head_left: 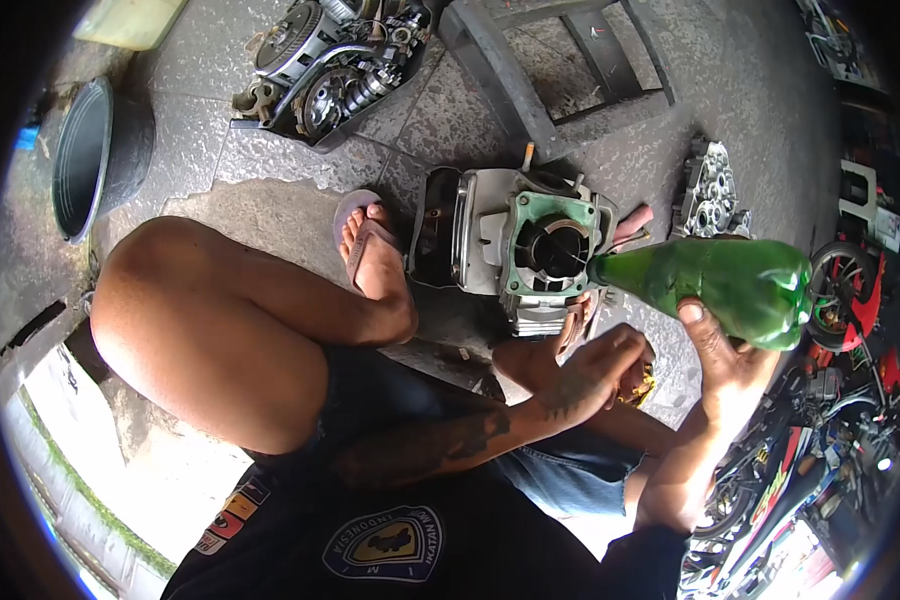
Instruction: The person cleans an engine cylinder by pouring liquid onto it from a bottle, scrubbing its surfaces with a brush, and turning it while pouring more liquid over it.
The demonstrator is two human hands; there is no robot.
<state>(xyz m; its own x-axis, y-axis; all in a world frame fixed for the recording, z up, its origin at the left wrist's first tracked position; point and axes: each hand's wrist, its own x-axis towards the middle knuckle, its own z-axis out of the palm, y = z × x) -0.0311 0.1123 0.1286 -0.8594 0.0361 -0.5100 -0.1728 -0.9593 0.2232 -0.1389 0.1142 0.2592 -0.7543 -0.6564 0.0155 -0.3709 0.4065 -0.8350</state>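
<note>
My right hand [720,360] grips a green plastic bottle [700,280] near its base, thumb on the near side. The bottle lies tilted almost level, its mouth at the edge of an open round bore [558,248]. Thin bright streaks show in the bore by the mouth. The bore belongs to a motorcycle engine cylinder [520,210] with a greenish top face, standing between my feet. My left hand [610,365] is closed just below the bottle, its fingers curled. Something yellow and dark [642,385] shows at its fingertips; I cannot tell whether the hand holds it.
Greasy engine parts [340,75] fill a dark tray at the top. A dark metal frame [560,110] lies beyond the cylinder. A silver engine casting [710,190] rests behind the bottle. A black bucket [100,155] stands at left; motorcycles [840,300] line the right side.
</note>
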